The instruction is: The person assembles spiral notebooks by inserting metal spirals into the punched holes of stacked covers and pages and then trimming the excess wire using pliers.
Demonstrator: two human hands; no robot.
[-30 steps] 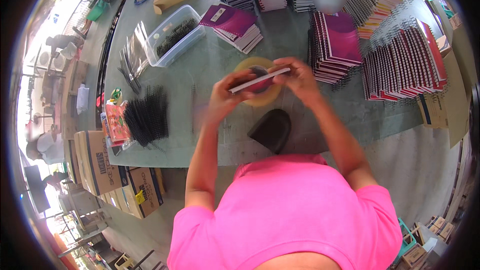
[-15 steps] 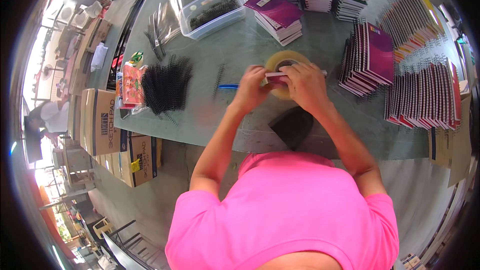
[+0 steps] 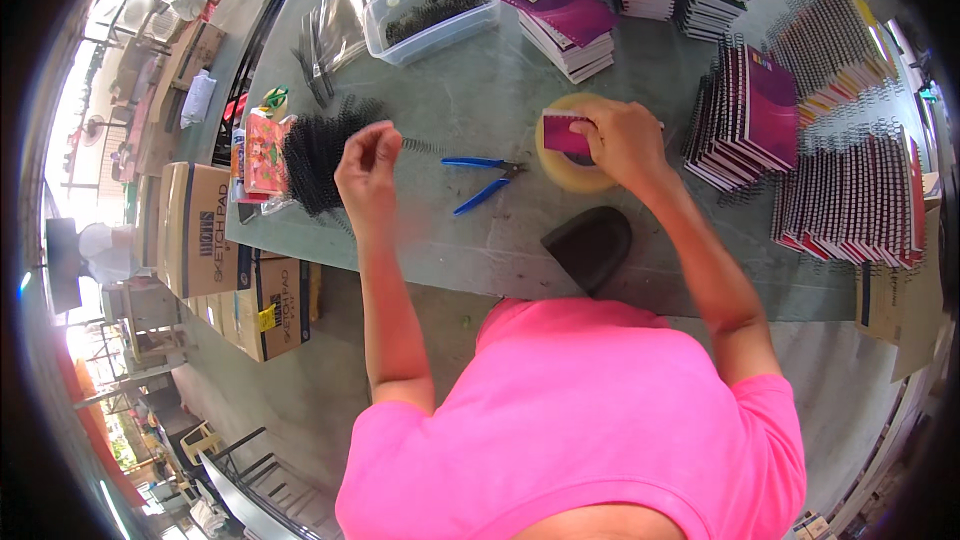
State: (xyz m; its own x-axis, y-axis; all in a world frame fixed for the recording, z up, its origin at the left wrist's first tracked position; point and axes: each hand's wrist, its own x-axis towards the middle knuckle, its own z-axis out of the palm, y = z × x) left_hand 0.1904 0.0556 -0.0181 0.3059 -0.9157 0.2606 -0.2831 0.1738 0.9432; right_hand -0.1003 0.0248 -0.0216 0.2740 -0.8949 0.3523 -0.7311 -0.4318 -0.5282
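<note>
Pinched fingers of my left hand (image 3: 367,160) hold one end of a thin black binding coil (image 3: 424,146), which sticks out to the right. Just left of that hand lies a heap of black coils (image 3: 322,160). My right hand (image 3: 625,145) is closed on a small purple notebook (image 3: 562,134), held over a big roll of clear tape (image 3: 578,178). Between my hands, blue-handled cutting pliers (image 3: 485,178) rest on the table with their handles spread. Nearer my body is a dark rounded wedge-shaped block (image 3: 590,246).
Beyond my hands are a clear plastic tub (image 3: 432,12) of coils and a stack of purple-covered notebooks (image 3: 562,20). Bound notebooks (image 3: 745,120) stand at the right, with more stacks behind. Cardboard boxes (image 3: 205,230) stand off the table's left edge.
My left hand has left the notebook and moved left to the coil, pinching it. My right hand keeps the notebook over the tape. The pliers are now fully visible.
</note>
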